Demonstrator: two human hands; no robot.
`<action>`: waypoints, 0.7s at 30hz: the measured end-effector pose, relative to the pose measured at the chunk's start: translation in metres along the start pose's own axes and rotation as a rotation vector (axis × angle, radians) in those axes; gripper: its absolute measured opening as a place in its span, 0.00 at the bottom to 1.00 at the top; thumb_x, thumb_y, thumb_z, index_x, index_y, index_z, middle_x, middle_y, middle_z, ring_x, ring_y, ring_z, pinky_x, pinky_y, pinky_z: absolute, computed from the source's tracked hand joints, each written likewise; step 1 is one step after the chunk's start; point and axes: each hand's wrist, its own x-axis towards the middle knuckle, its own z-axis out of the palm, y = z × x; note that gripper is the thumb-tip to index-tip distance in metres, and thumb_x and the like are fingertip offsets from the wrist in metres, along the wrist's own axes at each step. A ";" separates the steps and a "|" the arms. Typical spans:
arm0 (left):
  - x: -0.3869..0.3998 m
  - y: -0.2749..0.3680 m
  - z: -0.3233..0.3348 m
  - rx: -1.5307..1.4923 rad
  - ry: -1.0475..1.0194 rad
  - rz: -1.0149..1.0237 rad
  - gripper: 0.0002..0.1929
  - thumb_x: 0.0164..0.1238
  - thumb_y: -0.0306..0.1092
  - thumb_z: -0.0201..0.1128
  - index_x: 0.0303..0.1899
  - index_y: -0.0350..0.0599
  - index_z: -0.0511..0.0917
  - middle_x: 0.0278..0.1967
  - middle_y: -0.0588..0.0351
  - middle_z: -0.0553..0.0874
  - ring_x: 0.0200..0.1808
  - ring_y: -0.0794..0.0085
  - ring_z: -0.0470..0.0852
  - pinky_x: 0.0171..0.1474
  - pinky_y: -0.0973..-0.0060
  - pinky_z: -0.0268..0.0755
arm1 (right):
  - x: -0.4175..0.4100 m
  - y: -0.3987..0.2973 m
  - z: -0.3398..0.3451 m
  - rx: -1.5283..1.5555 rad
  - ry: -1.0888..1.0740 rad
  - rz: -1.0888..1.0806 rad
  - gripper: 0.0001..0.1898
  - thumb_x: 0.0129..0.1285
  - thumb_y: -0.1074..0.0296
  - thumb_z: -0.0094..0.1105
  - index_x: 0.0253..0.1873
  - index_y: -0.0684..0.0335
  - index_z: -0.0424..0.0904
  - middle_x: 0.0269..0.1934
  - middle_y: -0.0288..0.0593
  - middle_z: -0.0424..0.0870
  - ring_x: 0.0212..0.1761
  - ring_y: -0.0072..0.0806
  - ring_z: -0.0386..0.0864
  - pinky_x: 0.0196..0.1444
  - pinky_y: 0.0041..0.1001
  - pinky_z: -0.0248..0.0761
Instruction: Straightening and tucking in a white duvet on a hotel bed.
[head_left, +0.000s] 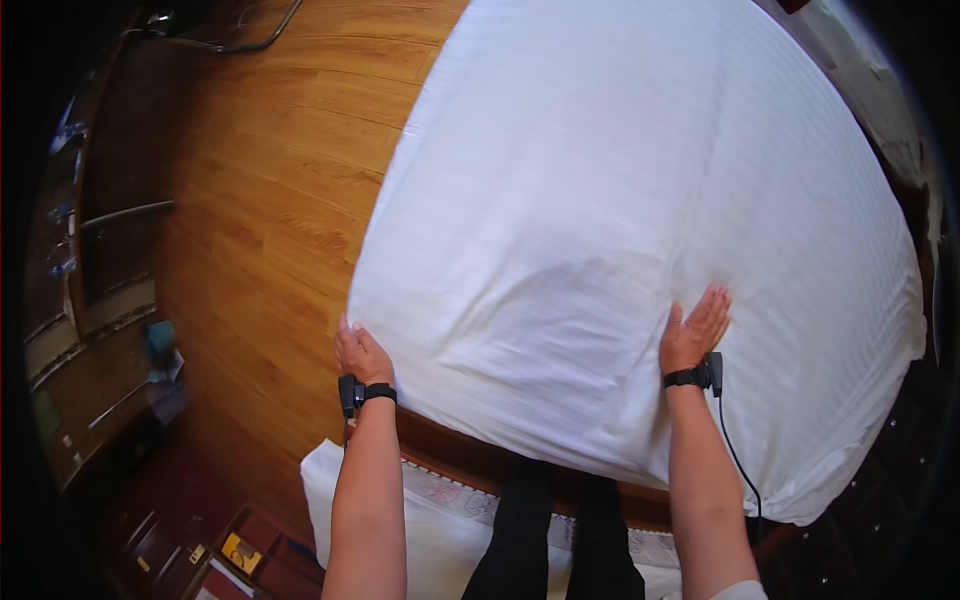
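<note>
A white fitted-looking sheet (585, 195) covers the mattress before me, with faint stripes and a patch of wrinkles near the front edge. My left hand (364, 356) rests against the sheet's near left corner, fingers along the side and thumb on top; the fingertips' inner side is hidden. Flat on the sheet toward the right lies my right hand (696, 334), thumb apart from the fingers, nothing held. Each wrist wears a black strap with a small device, the right one (694, 375) trailing a cable.
Wood-plank floor (277, 202) runs along the left. Below the sheet shows a brown bed frame (457, 450). My black-clothed legs (517, 532) stand between it and white bedding (442, 540) behind. A dark studded headboard (855, 517) borders the right. Open drawers (277, 555) are at lower left.
</note>
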 end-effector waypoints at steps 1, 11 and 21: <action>0.013 -0.003 -0.006 -0.148 -0.040 -0.002 0.20 0.73 0.40 0.48 0.59 0.38 0.71 0.53 0.38 0.78 0.56 0.46 0.74 0.59 0.60 0.66 | -0.002 -0.006 0.012 0.023 -0.010 0.004 0.37 0.65 0.54 0.53 0.73 0.67 0.50 0.74 0.56 0.49 0.77 0.49 0.43 0.74 0.49 0.35; 0.102 -0.005 -0.023 -0.120 -0.214 0.590 0.11 0.71 0.35 0.51 0.35 0.38 0.75 0.30 0.43 0.79 0.33 0.50 0.78 0.36 0.61 0.69 | -0.010 -0.023 0.021 0.052 -0.080 -0.014 0.40 0.66 0.46 0.48 0.74 0.66 0.45 0.74 0.58 0.44 0.77 0.51 0.38 0.74 0.51 0.30; 0.087 0.002 0.005 0.157 -0.296 0.357 0.07 0.67 0.30 0.48 0.33 0.39 0.72 0.34 0.43 0.79 0.37 0.46 0.77 0.37 0.57 0.69 | -0.141 -0.197 -0.022 0.712 -0.619 -0.472 0.37 0.58 0.58 0.56 0.71 0.65 0.57 0.73 0.51 0.54 0.76 0.45 0.47 0.75 0.50 0.37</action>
